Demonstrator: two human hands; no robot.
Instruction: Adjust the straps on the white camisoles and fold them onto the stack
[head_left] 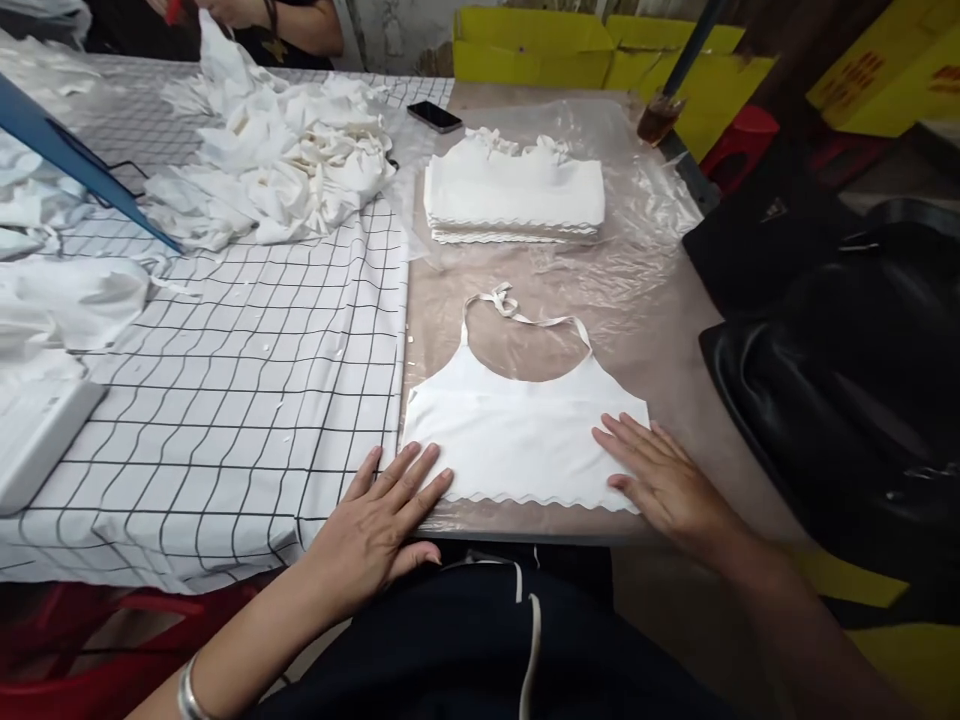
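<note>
A white halter top (517,435) lies flat on the table, its wavy hem toward me and its thin neck strap tied in a bow at the far side. My left hand (382,520) rests open on its lower left corner, fingers spread. On the right edge of the same garment lies my right hand (660,480), also open and flat. Neither hand grips anything. Behind the garment sits a neat stack of folded white tops (517,195) with scalloped edges, on clear plastic sheeting.
A heap of crumpled white garments (300,160) covers the checked cloth (300,300) at the left. A phone (433,117) lies beyond the stack. Black bags (847,400) stand at the right, yellow boxes (532,45) at the back. Across the table, a person's arm (311,25) shows.
</note>
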